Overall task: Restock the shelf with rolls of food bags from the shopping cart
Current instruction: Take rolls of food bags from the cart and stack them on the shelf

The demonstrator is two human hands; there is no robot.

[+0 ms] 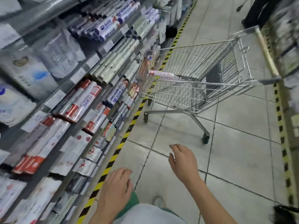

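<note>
Head view: the shelf (pixel 90 61) fills the left half of the frame, its tiers packed with rolls in red, blue and clear wrappers running from the lower left up to the top centre, though motion blur hides where a gap might be. The tiled floor (pixel 234 143) takes up the right half. On it, centre right, stands the cart (pixel 202 62), well apart from you and with its front end near the shelf. Your right hand (pixel 182 160) is lower centre, fingers loosely spread and holding nothing, stretched toward the cart. Your left hand (pixel 116 186) is at the bottom centre, fingers relaxed and also empty. The only roll (pixel 163 75) you can make out in the cart is white with red print, lying just left of the frame's centre at the cart's front end. You look to be between placements, heading over for a pick-up. Next, step closer, reach over the cart's rim, close your right hand round that roll, and find an open spot among the red-printed rolls.
</note>
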